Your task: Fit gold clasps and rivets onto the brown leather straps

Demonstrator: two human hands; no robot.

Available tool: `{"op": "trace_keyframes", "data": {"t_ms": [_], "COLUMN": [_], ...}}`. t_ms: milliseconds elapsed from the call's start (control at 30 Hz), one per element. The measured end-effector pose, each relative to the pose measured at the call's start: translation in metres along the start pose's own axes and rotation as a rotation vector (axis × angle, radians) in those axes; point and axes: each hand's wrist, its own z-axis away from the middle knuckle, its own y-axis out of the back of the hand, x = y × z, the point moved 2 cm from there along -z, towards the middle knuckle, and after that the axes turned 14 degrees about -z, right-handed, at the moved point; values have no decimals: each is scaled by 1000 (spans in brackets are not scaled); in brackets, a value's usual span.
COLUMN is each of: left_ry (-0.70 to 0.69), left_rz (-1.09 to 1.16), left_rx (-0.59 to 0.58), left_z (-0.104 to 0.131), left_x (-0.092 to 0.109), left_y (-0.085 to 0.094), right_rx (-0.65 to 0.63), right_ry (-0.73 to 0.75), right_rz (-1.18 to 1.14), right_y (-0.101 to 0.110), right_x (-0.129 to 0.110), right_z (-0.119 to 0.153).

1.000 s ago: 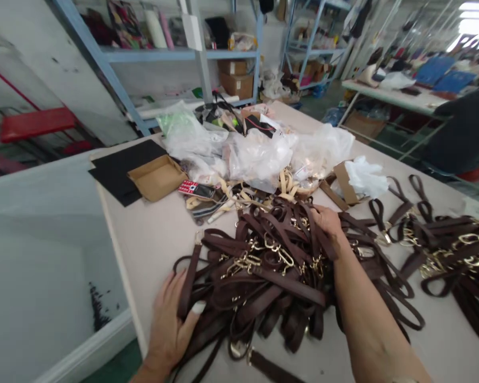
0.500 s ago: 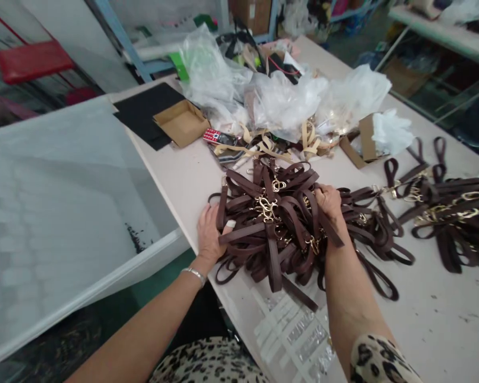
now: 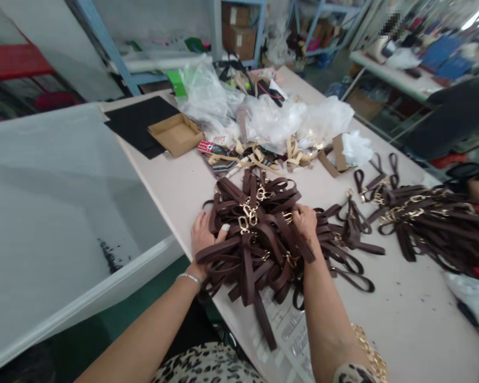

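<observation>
A tangled heap of dark brown wrist straps (image 3: 245, 266) with gold-coloured clasps lies near the table's left edge. My left hand (image 3: 201, 236) grips it from the left, its thumb over the straps and the other fingers partly behind them. From the right, my right hand (image 3: 305, 222) is closed on straps at the heap's side, with its fingertips partly hidden. More brown straps (image 3: 345, 255) lie just beyond my right wrist. Another bundle of brown straps with gold clasps (image 3: 419, 213) is farther right on the table.
A large pale bin (image 3: 64, 181) stands against the table's left side. Behind the heap are tan strips (image 3: 259, 155), clear plastic bags (image 3: 277, 119), an open cardboard box (image 3: 176, 135) and black sheets (image 3: 138, 122). A second table (image 3: 399, 69) is at the back right.
The view has swung right and up, so the things on the table appear farther left. Both hands keep their hold on the heap, and one strap end now hangs lower at its front.
</observation>
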Motion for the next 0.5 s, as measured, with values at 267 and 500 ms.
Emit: {"op": "trace_keyframes", "data": {"t_ms": [267, 500], "left_ry": [-38, -75], "left_rz": [-5, -60], "left_rx": [-3, 19], "left_z": [-10, -11], "left_x": [-7, -21], "left_y": [-2, -12], "right_rx": [-10, 115], "right_ry": [102, -26], "right_rz": [-149, -184], "right_y": [3, 104], "right_x": [-12, 53], "right_z": [12, 19]}}
